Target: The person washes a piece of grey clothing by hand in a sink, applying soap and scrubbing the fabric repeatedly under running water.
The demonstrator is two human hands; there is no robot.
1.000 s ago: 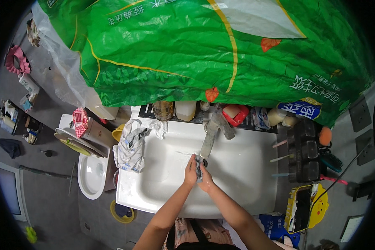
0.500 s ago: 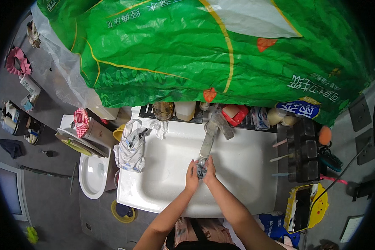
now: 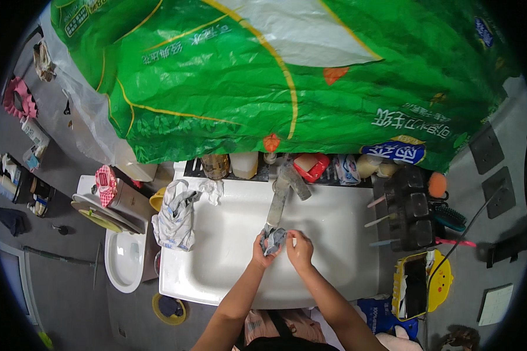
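Over the white sink basin, just below the spout of the faucet, my left hand is closed around a small, crumpled grey cloth. My right hand is beside it, its curled fingertips pinched at the right edge of this cloth. What kind of cloth item it is does not show. A bunched white and grey garment is draped over the left rim of the sink.
A large green plastic package hangs over the sink's back edge, close above bottles and a red soap box. Left stands a toilet. On the right are a black holder with toothbrushes and a yellow basket.
My hands, cupped together around the cloth before, have come apart a little. The cloth now lies mostly in my left hand and shows more. The whole view has shifted slightly.
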